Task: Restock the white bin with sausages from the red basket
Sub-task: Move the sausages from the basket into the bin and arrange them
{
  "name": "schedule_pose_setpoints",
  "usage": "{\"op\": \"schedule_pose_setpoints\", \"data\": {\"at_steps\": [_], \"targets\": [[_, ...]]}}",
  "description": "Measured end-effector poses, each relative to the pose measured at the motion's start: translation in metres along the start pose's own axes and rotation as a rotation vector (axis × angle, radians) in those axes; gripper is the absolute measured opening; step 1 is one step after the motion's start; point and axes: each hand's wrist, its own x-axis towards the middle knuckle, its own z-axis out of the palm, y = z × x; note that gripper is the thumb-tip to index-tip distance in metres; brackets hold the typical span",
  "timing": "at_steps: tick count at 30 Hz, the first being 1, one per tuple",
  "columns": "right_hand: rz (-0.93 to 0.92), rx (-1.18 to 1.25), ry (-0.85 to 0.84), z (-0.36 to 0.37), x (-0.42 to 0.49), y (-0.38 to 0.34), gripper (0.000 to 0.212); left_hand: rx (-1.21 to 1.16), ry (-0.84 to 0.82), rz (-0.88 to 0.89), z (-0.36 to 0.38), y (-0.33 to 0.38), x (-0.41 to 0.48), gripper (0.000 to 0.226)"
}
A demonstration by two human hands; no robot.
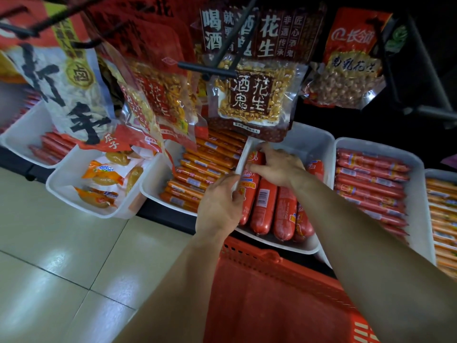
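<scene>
In the head view, the white bin (291, 243) sits at the centre of the frame on a low dark shelf, one of a row of similar trays. Both hands are inside it. The left hand (218, 206) curls over the bin's left wall, its grip closed around the leftmost sausage (249, 191), probably to press it against the wall so the row packs tight. The right hand (277, 167) lies flat and spread over the far ends of the sausages at the back of the bin, fingers only loosely bent; it seems to push them level more than to hold any one, though whether something is pinched beneath the palm cannot be told.

The sausages in the bin (272, 209) are thick, glossy red tubes with rounded, clipped ends, lying side by side lengthwise, labels and a barcode facing up. They fill the left and middle of the bin; bare white floor shows at the back right, so there is likely room for more.

The red basket (284, 293) stands at the bottom centre of the frame, just in front of the bin and below the forearms, presumably kept close for short reaches. Its inside is blurred and partly hidden, so what remains in it cannot be told. Hanging peanut packets (249, 97) crowd the upper frame, overhanging the bin's back.
</scene>
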Motion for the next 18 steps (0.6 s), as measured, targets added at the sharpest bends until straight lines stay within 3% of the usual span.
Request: {"op": "schedule_pose_setpoints", "data": {"at_steps": [6,10,13,18], "targets": [[-0.029,-0.080,-0.084,-0.005,-0.005,0.006,0.104,0.032,0.004,0.002,0.000,0.003,0.001,0.041],[0.078,-0.341,0.029,-0.009,-0.030,0.040,0.100,0.256,0.035,0.064,0.002,0.011,0.000,0.050],[0.071,-0.477,0.061,-0.019,-0.040,0.063,0.097,0.271,-0.051,0.157,0.007,0.018,-0.003,0.067],[0.018,-0.405,-0.016,-0.030,-0.033,0.069,0.092,0.315,-0.180,0.192,0.016,0.015,-0.002,0.070]]}}
